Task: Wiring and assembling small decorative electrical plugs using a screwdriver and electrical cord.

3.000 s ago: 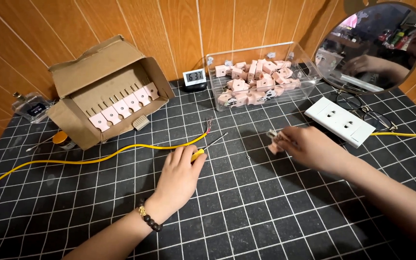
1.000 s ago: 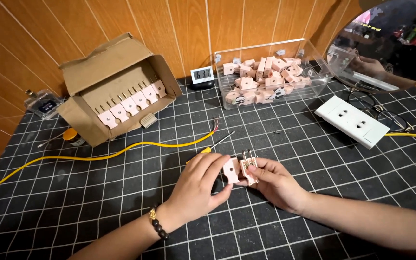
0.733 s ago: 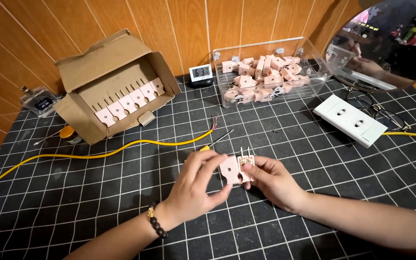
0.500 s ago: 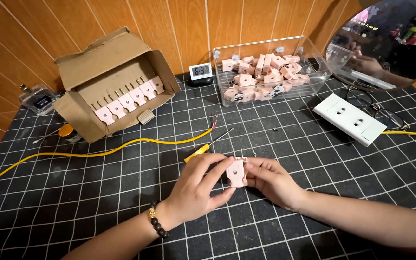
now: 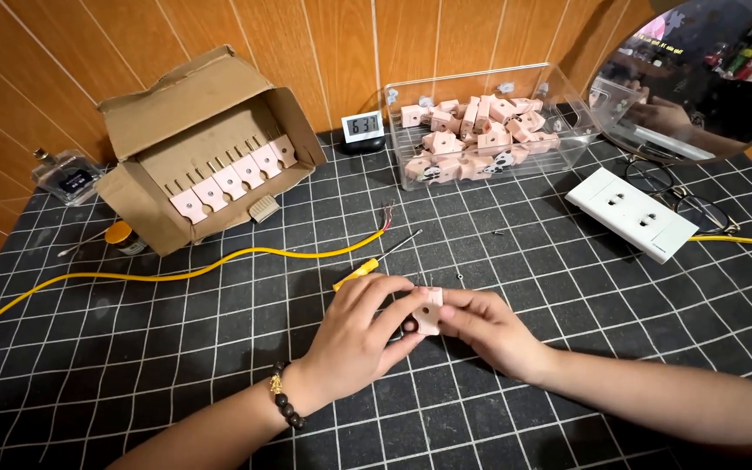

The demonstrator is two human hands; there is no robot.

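Note:
Both of my hands hold one small pink plug part [image 5: 429, 311] just above the black grid mat [image 5: 567, 287]. My left hand [image 5: 359, 335] grips it from the left with thumb and fingers. My right hand [image 5: 485, 326] pinches it from the right. Two thin metal pins stick up from its top. A yellow-handled screwdriver [image 5: 374, 262] lies on the mat just beyond my left fingers. A yellow cable [image 5: 176, 274] with bared wire ends runs from the left edge toward the middle.
An open cardboard box [image 5: 202, 148] with a row of pink parts stands back left. A clear bin [image 5: 480, 130] of pink parts sits at the back, a small digital clock [image 5: 362, 130] beside it. A white socket plate [image 5: 641, 213], glasses and a round mirror [image 5: 698, 78] are right.
My hands came together from apart and took up the pink part. Over the last second they turned it, so it now shows edge-on with the pins up.

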